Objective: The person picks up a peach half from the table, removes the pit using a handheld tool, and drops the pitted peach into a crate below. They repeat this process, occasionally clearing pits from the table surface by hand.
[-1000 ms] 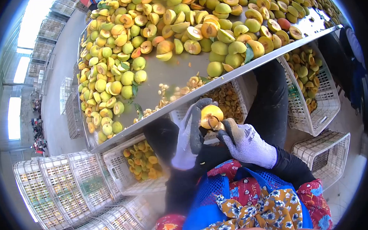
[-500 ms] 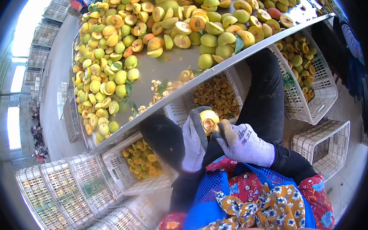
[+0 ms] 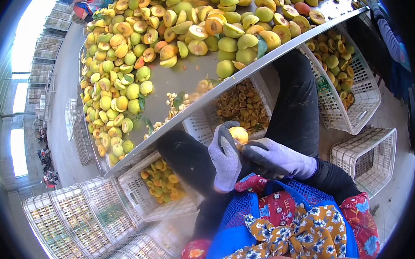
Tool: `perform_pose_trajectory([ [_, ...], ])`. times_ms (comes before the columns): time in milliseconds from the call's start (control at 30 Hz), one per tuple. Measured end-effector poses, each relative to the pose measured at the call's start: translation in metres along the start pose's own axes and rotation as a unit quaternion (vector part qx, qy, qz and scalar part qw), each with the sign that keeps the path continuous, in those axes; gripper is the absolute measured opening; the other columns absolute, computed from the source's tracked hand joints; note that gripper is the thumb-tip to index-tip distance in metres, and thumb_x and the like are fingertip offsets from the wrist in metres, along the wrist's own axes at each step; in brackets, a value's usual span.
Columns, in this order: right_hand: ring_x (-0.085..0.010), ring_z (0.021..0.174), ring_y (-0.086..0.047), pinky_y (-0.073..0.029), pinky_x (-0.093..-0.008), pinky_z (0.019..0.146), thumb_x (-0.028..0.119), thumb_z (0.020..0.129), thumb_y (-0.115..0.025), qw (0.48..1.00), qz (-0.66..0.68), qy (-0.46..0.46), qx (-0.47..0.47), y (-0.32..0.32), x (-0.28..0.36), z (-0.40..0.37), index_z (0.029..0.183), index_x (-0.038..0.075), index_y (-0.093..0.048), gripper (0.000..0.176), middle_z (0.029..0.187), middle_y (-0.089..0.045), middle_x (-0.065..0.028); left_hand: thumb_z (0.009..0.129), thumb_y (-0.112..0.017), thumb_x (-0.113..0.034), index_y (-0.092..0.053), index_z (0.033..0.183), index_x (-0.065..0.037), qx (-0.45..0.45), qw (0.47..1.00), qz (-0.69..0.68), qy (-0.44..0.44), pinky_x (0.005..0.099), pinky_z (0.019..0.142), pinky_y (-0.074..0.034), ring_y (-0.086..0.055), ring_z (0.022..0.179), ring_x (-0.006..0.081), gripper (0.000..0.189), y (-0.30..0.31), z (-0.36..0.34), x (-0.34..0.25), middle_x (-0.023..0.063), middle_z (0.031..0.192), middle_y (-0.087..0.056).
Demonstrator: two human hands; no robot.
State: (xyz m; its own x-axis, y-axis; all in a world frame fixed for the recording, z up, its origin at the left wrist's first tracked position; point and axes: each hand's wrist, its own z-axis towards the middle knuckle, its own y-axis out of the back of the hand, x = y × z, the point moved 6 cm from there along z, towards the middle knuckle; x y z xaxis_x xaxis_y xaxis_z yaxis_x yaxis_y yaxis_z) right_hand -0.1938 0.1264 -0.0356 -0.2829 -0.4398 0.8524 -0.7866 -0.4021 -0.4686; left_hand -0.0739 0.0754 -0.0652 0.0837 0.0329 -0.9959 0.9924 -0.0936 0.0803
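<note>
My left hand [image 3: 225,160], in a lavender glove with dark grey fingers, holds a yellow peach half [image 3: 239,134] above my lap. My right hand [image 3: 279,158], gloved the same way, is closed with its fingertips against the near side of the fruit. What its fingers hold, if anything, is hidden. Beyond my hands, between my knees, stands a white crate [image 3: 198,127] of brownish-orange fruit scraps [image 3: 243,107]. Halved yellow-green peaches [image 3: 119,103] are heaped on the metal table [image 3: 169,76] ahead, with pale pits [image 3: 176,103] near its edge.
The table's raised metal rim [image 3: 242,78] runs diagonally above my knees. Crates of peach halves stand left [image 3: 132,191] and right [image 3: 368,96]. Another crate [image 3: 382,155] lies at the right, and stacked crates [image 3: 78,216] fill the lower left. A co-worker's sleeve [image 3: 389,38] shows far right.
My right hand has turned, showing its dark fingers, and sits slightly lower against the fruit. The left hand still holds the peach half. The view has shifted slightly.
</note>
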Motion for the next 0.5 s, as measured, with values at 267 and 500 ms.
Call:
perform_pose_trajectory([
  [267,-0.0042,0.038,-0.035,-0.030,-0.0161,0.034,0.038,0.104,-0.047,0.668,0.695,-0.166,0.209,-0.006,-0.051,0.000,0.098,0.001,-0.055,0.038,0.056,-0.042,0.0019,0.107,-0.032,-0.045,-0.061,0.107,0.004,0.150,0.972,-0.164,0.078,0.0305,0.078,-0.053,-0.066,0.083,0.0190,0.057,-0.017,0.012,0.011,0.0127,0.090,-0.068],
  [500,-0.0056,0.037,-0.037,-0.030,-0.0168,0.035,0.038,0.104,-0.047,0.803,0.576,-0.138,0.059,0.007,-0.055,0.010,0.100,0.003,-0.058,0.037,0.056,-0.044,0.0019,0.105,-0.039,-0.048,-0.065,0.101,0.002,0.034,0.989,-0.038,0.138,0.0273,0.069,-0.054,-0.066,0.076,0.0153,0.056,-0.014,0.021,0.030,0.0102,0.089,-0.068],
])
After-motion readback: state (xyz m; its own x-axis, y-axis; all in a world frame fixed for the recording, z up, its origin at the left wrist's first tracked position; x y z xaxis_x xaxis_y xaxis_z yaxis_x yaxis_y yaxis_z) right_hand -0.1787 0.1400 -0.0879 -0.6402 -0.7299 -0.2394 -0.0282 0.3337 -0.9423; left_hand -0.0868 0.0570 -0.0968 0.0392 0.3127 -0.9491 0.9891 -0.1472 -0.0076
